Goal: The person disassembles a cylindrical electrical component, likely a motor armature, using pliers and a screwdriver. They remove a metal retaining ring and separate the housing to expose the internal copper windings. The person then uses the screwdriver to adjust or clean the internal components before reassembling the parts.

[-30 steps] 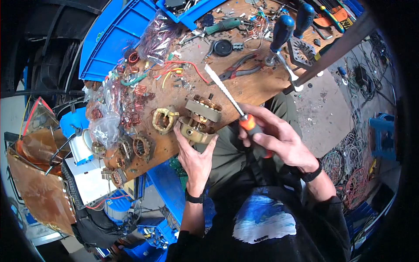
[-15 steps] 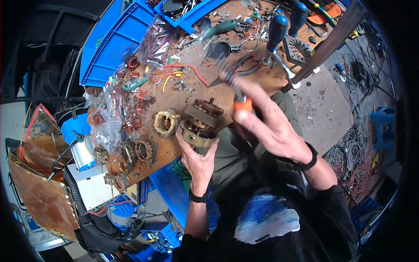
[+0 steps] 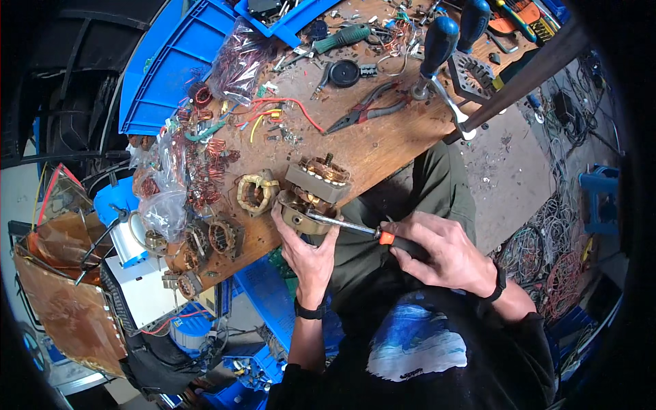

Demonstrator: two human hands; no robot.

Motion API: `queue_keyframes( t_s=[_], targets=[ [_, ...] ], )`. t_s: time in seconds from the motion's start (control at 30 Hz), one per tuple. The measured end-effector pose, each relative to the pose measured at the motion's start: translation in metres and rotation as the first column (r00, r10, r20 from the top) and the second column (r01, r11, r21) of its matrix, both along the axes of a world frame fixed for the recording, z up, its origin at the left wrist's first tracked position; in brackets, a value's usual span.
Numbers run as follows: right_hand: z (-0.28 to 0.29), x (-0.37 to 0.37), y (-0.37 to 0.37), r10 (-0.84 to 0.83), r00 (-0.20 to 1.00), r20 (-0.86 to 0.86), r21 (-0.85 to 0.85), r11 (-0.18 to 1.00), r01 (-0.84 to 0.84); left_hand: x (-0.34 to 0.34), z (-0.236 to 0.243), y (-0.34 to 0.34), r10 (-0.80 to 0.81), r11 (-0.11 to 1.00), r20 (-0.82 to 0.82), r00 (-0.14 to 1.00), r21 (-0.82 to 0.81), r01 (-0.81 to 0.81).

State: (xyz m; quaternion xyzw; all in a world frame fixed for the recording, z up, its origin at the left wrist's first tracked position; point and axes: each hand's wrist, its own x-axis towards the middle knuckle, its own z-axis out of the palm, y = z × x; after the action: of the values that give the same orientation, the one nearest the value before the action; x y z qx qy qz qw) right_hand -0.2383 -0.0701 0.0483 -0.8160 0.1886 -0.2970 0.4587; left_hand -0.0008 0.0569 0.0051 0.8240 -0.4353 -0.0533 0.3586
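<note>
My left hand [image 3: 305, 263] is closed around the brass-coloured end housing of a small electric motor [image 3: 301, 217] at the table's near edge. The motor's laminated core with copper windings [image 3: 321, 176] sits tilted above the housing, shaft end pointing up. In my right hand [image 3: 447, 253] is a screwdriver [image 3: 352, 225] with a black and orange handle. Its metal shaft points left and its tip reaches the gap between housing and core; the exact contact is too small to see. A loose stator ring with pale wrapping [image 3: 257, 193] lies just left of the motor.
Pliers [image 3: 369, 113], a green-handled screwdriver [image 3: 342, 39] and a round black part [image 3: 344, 73] lie farther back. Blue-handled tools [image 3: 439, 48] stand by a dark metal bar [image 3: 526, 75] at right. Copper coils [image 3: 215, 164], stators [image 3: 225, 236] and blue trays [image 3: 184, 68] fill the left.
My right hand has come down and slightly right, swinging the screwdriver from pointing up and away to pointing left at the motor. My left hand keeps its hold.
</note>
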Motion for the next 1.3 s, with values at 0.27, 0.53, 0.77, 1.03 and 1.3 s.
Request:
queue_keyframes(
  t_s=[0.27, 0.53, 0.77, 1.03, 1.3],
  targets=[
    [-0.016, 0.011, -0.004, -0.012, 0.999, -0.037, -0.121, 0.993, 0.007, 0.0, -0.001, 0.001, 0.011, 1.0, -0.025, 1.0, -0.01, -0.011],
    [-0.021, 0.006, -0.011, 0.012, 0.999, -0.045, -0.089, 0.996, -0.016, 0.001, 0.0, 0.002, 0.004, 1.0, -0.001, 1.0, -0.002, -0.004],
    [-0.034, 0.005, -0.012, 0.0, 0.994, -0.105, -0.124, 0.992, -0.013, 0.003, -0.002, 0.001, 0.002, 1.0, 0.026, 1.0, -0.004, -0.002],
    [-0.045, 0.015, -0.016, 0.003, 0.995, -0.096, -0.106, 0.994, -0.013, 0.0, 0.004, 0.0, 0.011, 0.999, -0.001, 1.0, 0.036, -0.011],
    [-0.036, 0.013, -0.005, -0.094, 0.991, 0.094, -0.21, 0.971, 0.112, 0.003, -0.002, 0.002, 0.008, 1.0, 0.006, 1.0, 0.012, -0.008]
  ],
)
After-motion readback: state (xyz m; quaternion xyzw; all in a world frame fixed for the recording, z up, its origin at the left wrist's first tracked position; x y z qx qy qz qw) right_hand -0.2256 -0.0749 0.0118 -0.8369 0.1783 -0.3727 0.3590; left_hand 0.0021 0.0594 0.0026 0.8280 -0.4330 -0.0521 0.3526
